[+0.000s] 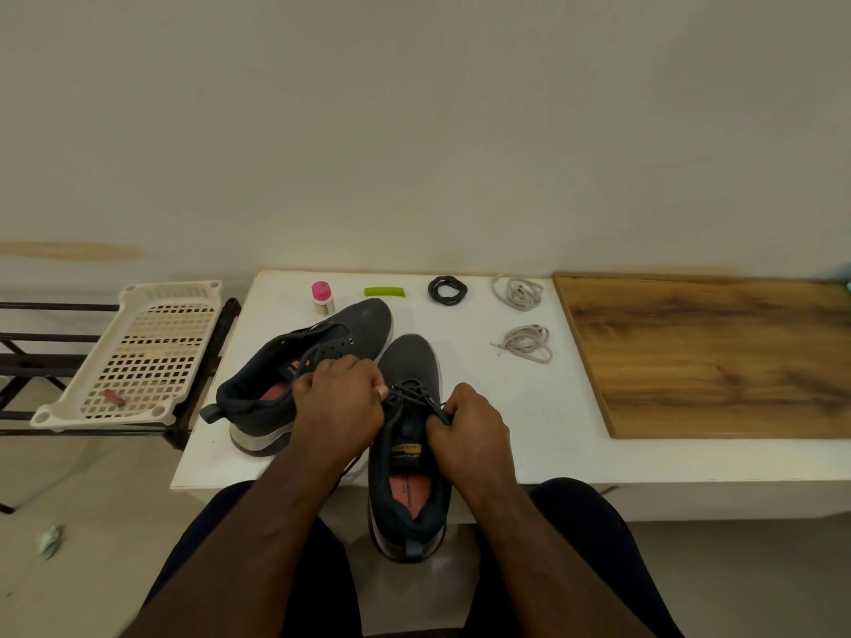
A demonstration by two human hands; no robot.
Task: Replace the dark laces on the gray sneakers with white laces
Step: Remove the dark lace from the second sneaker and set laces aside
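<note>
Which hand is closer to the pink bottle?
Left. The left hand sits just below the pink-capped bottle, beside the far sneaker; the right hand is farther right and nearer the person.

both hands gripping dark lace (416,396), sneaker (410,435)

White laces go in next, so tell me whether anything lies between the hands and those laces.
Nothing visible does. Both white lace bundles lie on bare table beyond the right hand, which pinches the dark lace.

A home corner: low white table (529,458), metal shoe rack (27,361), plain wall.
</note>
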